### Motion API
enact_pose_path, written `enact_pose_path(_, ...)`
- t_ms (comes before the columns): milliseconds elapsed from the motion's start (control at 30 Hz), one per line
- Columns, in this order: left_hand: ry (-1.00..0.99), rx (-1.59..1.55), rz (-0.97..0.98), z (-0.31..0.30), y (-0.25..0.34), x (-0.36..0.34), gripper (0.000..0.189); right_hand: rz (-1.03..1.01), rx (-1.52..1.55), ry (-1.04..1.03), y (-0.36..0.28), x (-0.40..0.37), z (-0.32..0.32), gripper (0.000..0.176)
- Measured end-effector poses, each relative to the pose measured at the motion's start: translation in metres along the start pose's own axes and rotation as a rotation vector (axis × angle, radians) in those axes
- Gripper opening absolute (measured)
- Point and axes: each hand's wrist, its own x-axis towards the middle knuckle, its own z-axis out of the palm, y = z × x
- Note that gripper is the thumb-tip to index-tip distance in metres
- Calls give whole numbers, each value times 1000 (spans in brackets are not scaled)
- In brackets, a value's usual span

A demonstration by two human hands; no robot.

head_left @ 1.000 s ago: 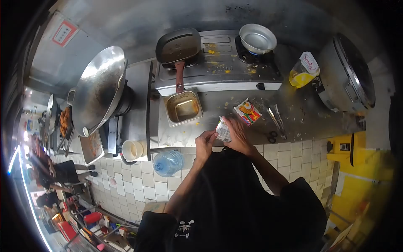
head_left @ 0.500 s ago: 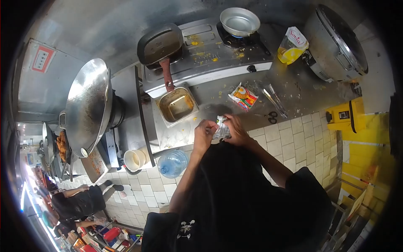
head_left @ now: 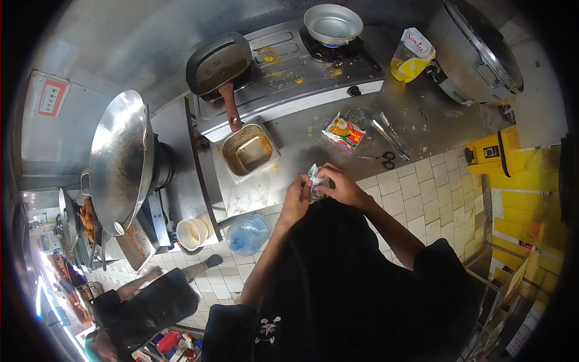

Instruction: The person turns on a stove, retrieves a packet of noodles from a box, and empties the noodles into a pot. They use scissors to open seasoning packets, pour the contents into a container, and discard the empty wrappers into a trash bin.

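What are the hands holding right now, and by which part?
A small silvery packet, gripped between both hands: the left hand pinches its left side, and the right hand wraps its right side.

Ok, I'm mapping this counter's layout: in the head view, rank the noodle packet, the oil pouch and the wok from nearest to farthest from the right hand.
From the right hand, gripping the small packet:
1. Noodle packet, just ahead on the counter.
2. Oil pouch, back right beside the stove.
3. Wok, far left, tilted.
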Motion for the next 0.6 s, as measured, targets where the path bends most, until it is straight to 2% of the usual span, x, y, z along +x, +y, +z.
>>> enact_pose_path(33,7,18,-4,2,0,0,4,22,55,-36,2,0,2,27)
enact_pose_path(133,34,-247,-80,3,-7,7,12,-19,234,193,-6,-4,5,21)
enact_pose_path(233,-29,-383,73,-9,21,11,24,146,433,289,-14,-3,-8,16)
enact_pose_path(267,-36,-360,99,-4,16,11,32,134,448,309,-18,-1,-11,12)
enact_pose_path(367,44,-218,175,1,29,15,32,42,426,341,-21,5,-14,12)
enact_pose_path(400,129,-198,225,5,36,18,32,12,417,344,-21,7,-16,13)
enact_pose_path(467,158,-105,224,6,38,19,23,-44,399,351,-20,10,-18,14)
enact_pose_path(600,103,47,270,1,56,22,17,74,529,228,-17,12,-35,10)
